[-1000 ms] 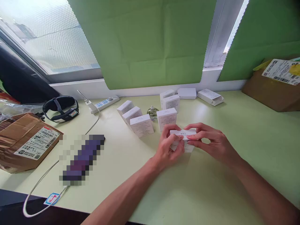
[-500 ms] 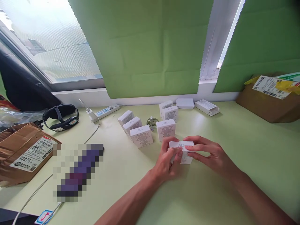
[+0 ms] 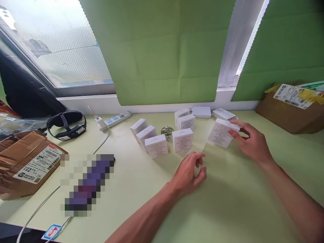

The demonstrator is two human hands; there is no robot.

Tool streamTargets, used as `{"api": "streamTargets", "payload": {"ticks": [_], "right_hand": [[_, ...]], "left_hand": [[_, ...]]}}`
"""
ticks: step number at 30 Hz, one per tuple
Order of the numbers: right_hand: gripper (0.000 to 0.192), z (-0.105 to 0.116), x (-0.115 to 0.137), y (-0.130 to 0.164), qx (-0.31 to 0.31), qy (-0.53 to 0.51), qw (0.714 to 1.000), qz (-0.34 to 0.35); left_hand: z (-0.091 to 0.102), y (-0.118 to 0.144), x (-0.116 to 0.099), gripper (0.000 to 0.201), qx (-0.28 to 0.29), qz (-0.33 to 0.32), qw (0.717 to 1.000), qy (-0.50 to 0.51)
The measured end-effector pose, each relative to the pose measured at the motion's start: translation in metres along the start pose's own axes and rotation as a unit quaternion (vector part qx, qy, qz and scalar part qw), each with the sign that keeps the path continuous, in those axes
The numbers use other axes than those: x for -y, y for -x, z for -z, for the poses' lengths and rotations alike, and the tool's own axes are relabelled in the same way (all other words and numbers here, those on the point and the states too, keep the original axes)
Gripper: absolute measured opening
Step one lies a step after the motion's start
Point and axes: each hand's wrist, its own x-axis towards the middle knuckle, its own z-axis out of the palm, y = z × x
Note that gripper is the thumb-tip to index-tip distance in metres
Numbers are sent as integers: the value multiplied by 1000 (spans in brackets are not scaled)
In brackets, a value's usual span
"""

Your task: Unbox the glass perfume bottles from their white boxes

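My right hand holds a small white box by its right end, lifted a little above the light green table and tilted. My left hand rests low over the table, empty, fingers loosely curled and apart. Beyond it stand several similar white boxes: three in a slanted row, one just left of the held box, and two more behind. A small glass bottle sits among them.
Two flat white boxes lie by the wall. A power strip, a black headband device, a white cable and a cardboard parcel are at left. Another cardboard box stands at right.
Both hands held the white box together in front of me. Now my left hand has let go, and my right hand has carried the box up and to the right.
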Motion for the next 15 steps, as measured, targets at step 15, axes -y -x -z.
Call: {"api": "streamTargets", "payload": {"ticks": [15], "right_hand": [[42,-115,-11,-90,37,46,996,63]], "left_hand": [[2,-3,-5,21,59,66,996,7]]}}
